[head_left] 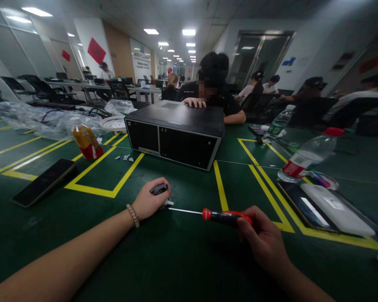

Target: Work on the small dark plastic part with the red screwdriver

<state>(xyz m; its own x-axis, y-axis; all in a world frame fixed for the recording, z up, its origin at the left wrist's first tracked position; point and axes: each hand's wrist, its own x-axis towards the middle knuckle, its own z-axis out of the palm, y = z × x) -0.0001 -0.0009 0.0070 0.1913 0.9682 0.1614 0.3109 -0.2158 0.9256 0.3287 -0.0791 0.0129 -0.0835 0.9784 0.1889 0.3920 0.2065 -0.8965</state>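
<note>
My left hand (151, 198) is closed around a small dark grey part (159, 189) with a white piece at its lower end; its exact kind is unclear. My right hand (264, 235) grips the handle end of a red-and-black screwdriver (223, 216). The screwdriver lies nearly level, its thin shaft pointing left, and its tip is at or close to the white piece; contact cannot be made out. Behind my hands stands a black box-shaped case (176, 121) with a grey-framed front.
Across the green table (189, 260), a co-worker's hand (194, 102) rests on the case. At left are a phone (44, 182), an orange drink bottle (86, 140) and plastic wrap (50, 119). At right stand a red-capped bottle (310, 155) and a white flat device (337, 209).
</note>
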